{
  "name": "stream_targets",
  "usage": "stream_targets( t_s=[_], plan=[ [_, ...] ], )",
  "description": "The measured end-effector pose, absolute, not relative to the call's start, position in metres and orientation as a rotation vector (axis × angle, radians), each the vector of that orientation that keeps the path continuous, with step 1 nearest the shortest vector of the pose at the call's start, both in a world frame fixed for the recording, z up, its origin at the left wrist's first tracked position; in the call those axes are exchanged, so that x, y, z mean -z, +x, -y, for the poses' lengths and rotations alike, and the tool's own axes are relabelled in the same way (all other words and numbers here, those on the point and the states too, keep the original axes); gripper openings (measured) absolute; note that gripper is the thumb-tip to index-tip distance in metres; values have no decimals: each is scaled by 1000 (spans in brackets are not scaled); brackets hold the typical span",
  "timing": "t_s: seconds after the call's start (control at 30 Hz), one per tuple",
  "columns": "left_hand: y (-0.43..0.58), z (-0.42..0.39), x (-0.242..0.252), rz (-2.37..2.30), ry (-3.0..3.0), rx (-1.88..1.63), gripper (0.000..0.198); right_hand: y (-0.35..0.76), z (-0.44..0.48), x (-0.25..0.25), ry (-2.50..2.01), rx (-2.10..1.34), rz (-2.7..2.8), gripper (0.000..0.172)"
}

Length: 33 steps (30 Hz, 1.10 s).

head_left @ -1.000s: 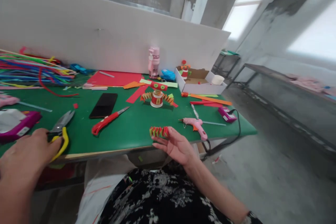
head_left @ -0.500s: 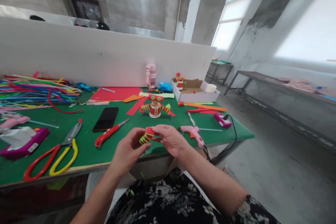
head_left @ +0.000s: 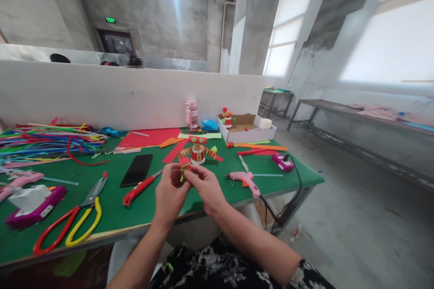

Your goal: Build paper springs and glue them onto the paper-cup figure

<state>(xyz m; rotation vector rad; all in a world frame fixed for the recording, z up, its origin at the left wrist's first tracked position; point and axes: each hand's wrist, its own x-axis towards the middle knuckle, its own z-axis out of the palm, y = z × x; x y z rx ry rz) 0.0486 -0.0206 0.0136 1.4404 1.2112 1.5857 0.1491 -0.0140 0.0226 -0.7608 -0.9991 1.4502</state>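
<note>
Folded paper (head_left: 185, 166): sat between the fingertips of both hands, raised over the near side of the green bench (head_left: 113, 205); red part up, green part below, partly hidden by the fingers.
Left hand (head_left: 170, 193): fingers curled round the paper's left side, grasping it.
Right hand (head_left: 207, 185): thumb and fingers pinched the same piece from the right; exact fingertip contacts too small to tell.
Paper figure (head_left: 198, 156): stood upright just beyond the hands, red head on top, accordion arms spread to both sides.
Red-handled knife (head_left: 138, 191): lay left of the left hand, blade pointing toward it.
Phone (head_left: 137, 170): lay flat, just beyond the knife.
Scissors (head_left: 93, 195): lay farther left near the front edge, one handle red, one yellow; blades pointed away.
Pink glue gun (head_left: 245, 179): lay on its side, right of the right hand, nozzle toward it.
White box (head_left: 249, 135): stood back right, with a second figure (head_left: 228, 120) inside.
Pink bottle (head_left: 191, 115): stood upright before the white panel (head_left: 101, 95).
</note>
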Motion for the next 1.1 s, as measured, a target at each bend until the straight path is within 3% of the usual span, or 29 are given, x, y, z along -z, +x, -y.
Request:
stream_targets(
  t_s=[0.17, 0.27, 0.4, 0.67, 0.83, 1.1],
  plan=[
    [27, 24, -29, -1304, 1755, -1314, 53, 167, 13, -21, -898, -1125, 1157, 25],
    [7, 26, -43, -1350, 1793, -1410, 41, 177, 22, -20, -982, -808, 1392, 18],
    [-3, 32, -51, -1349, 1732, -1424, 33, 182, 32, -17, -996, -507, 1610, 24],
    [19, 40, -40, -1114, 1359, -1367, 45, 187, 36, -14, -974, -275, 1803, 28],
    [23, 33, -33, -1094, 1355, -1422, 38, 185, 39, -12, -963, -447, 1702, 27],
    [16, 26, -31, -1111, 1786, -1350, 24, 181, 37, -6, -819, -1299, 1156, 40]
  ],
)
